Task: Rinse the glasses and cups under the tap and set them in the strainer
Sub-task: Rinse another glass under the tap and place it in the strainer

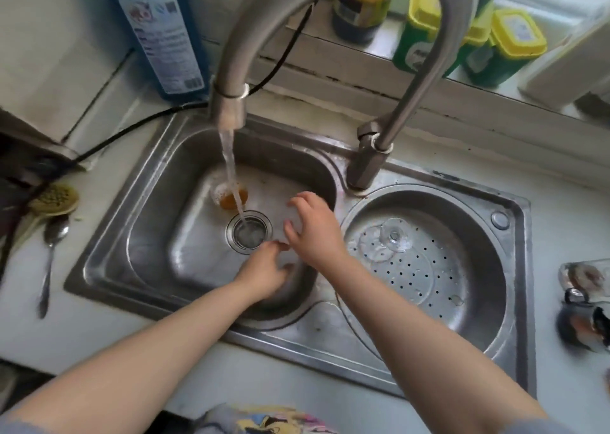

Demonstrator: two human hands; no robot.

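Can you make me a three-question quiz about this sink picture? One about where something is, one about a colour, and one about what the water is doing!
1. Where is the upside-down clear glass?
A. In the round strainer basin on the right
B. On the windowsill
C. Next to the spoon

2. What colour are the lids of the green jars on the sill?
A. Red
B. Yellow
C. White

3. What is the tap doing?
A. It is off
B. It is only dripping
C. It is running, straight into the drain

Answers:
1. A, the glass sits base-up on the strainer with its little holes.
2. B, the lids on top are bright yellow.
3. C, a steady stream falls from the spout to the drain, passing in front of the cup with orange residue.
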